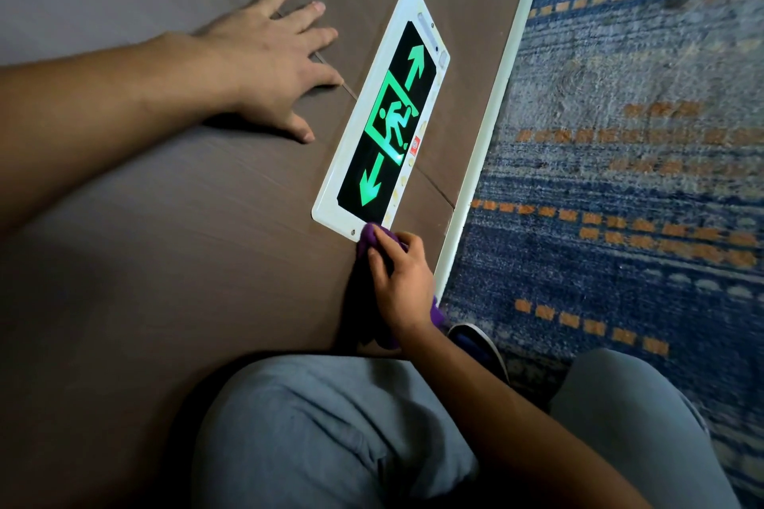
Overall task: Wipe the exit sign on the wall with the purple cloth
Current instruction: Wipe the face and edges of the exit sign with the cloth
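Exit sign [382,124] placement: you will find it mounted flat on the brown wall panel [165,244], low down, with one long side running parallel to the pale skirting strip [488,128] where the wall meets the blue and orange patterned carpet [620,161]. No readable words appear on it. The black face carries two green arrows pointing in opposite directions along its length and, between them, a green running-figure pictogram in a doorway. A small red and white sticker sits on the white frame beside the pictogram; its print is too small to read.

A narrow band of bare panel separates the sign from the skirting. The wider open stretch of panel lies on the sign's other long side.

Your left hand [268,58] lies flat on that wider stretch, fingers straight and spread, holding nothing, fingertips just short of the sign's long edge.

Your right hand [403,281] grips the purple cloth [368,240], fingers curled round the bunched fabric. The cloth's leading fold touches the near short edge of the white frame, at the corner closest to the skirting. A tail of cloth hangs out below your wrist.
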